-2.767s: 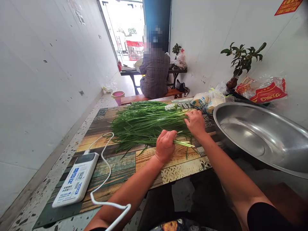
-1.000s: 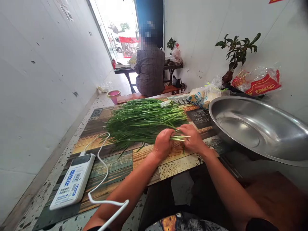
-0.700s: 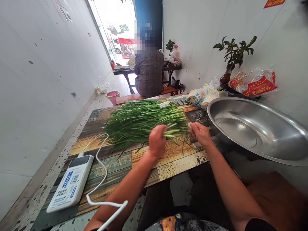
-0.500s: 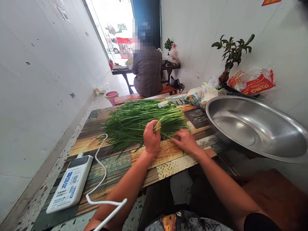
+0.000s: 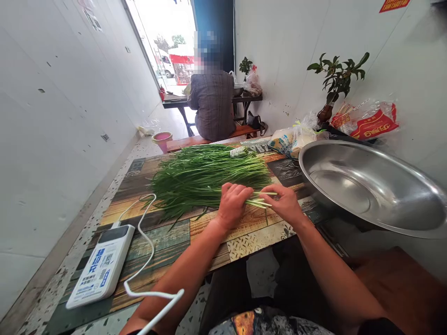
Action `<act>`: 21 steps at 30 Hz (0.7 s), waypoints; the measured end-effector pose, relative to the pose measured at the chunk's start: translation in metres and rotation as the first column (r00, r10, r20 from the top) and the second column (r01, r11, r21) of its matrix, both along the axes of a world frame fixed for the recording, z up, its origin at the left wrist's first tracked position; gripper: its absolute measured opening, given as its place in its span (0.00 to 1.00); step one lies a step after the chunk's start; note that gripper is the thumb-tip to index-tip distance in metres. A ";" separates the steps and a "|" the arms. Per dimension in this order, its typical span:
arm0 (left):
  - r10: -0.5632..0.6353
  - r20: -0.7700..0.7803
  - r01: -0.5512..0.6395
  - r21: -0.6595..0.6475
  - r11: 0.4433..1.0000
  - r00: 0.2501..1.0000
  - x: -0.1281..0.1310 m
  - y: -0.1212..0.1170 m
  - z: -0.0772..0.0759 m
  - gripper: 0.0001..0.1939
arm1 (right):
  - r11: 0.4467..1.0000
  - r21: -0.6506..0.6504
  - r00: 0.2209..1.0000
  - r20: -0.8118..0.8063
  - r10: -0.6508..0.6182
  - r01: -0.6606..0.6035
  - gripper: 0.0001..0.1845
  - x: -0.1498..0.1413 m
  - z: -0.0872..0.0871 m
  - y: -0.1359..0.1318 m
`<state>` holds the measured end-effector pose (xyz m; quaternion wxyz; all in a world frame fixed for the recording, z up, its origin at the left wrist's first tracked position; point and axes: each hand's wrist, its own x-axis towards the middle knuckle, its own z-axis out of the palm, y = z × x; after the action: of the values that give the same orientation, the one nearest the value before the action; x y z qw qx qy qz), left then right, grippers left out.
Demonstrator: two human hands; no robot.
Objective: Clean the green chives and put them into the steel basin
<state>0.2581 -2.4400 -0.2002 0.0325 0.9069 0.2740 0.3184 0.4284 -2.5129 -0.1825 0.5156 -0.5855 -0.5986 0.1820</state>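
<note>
A big heap of long green garlic chives (image 5: 209,174) is spread over the wood-patterned table (image 5: 206,237). My left hand (image 5: 233,204) is closed round a small bunch of them at the heap's near right edge. The pale stem ends (image 5: 257,201) stick out of that fist to the right. My right hand (image 5: 283,204) has its thumb and fingers pinched on those stem ends. A pale wrapped bundle end (image 5: 238,152) lies on the far part of the heap.
A large steel basin (image 5: 370,186) stands at the right. Plastic bags (image 5: 291,139) and a plant (image 5: 338,74) are behind it. A white power bank (image 5: 101,265) with a cable lies at left. A person (image 5: 213,102) sits ahead, back turned.
My left hand first held the stems out to the right, then tilted them upward, and now holds them rightward again. My right hand has come from the heap to the stem ends.
</note>
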 end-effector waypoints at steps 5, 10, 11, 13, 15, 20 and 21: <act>-0.092 -0.022 0.092 -0.012 0.996 0.995 0.001 0.000 -0.004 0.11 | 0.991 -0.104 0.950 -0.307 0.054 -0.090 0.15 -0.002 -0.015 0.004; -0.060 -0.045 0.060 -0.002 0.998 0.997 0.002 -0.002 -0.005 0.13 | 0.982 -0.160 0.981 -0.180 0.075 -0.104 0.14 0.003 -0.019 0.003; -0.045 -0.042 0.045 0.016 0.999 0.998 0.003 -0.002 -0.006 0.13 | 0.980 -0.170 0.987 -0.139 0.077 -0.101 0.14 0.006 -0.019 0.003; -0.009 -0.026 0.010 0.053 0.999 1.000 0.002 -0.001 -0.006 0.13 | 0.987 -0.156 0.995 -0.096 0.013 -0.028 0.15 0.013 -0.022 0.005; 0.025 -0.008 -0.024 0.074 0.997 1.000 0.001 0.000 -0.005 0.13 | 0.983 -0.115 0.982 -0.109 -0.155 0.143 0.17 0.024 -0.025 0.007; 0.080 -0.025 -0.076 0.118 0.990 0.996 0.000 0.000 -0.002 0.13 | 0.891 -0.130 0.900 0.092 -0.426 0.435 0.27 0.043 -0.027 0.009; 0.091 -0.036 -0.086 0.131 0.988 0.995 0.000 0.000 -0.002 0.13 | 0.886 -0.106 0.885 0.176 -0.431 0.452 0.28 0.042 -0.025 0.008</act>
<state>0.2579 -2.4399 -0.2026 -0.0463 0.9006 0.2935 0.3173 0.4704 -2.5053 -0.2070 0.4544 -0.7540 -0.4708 0.0585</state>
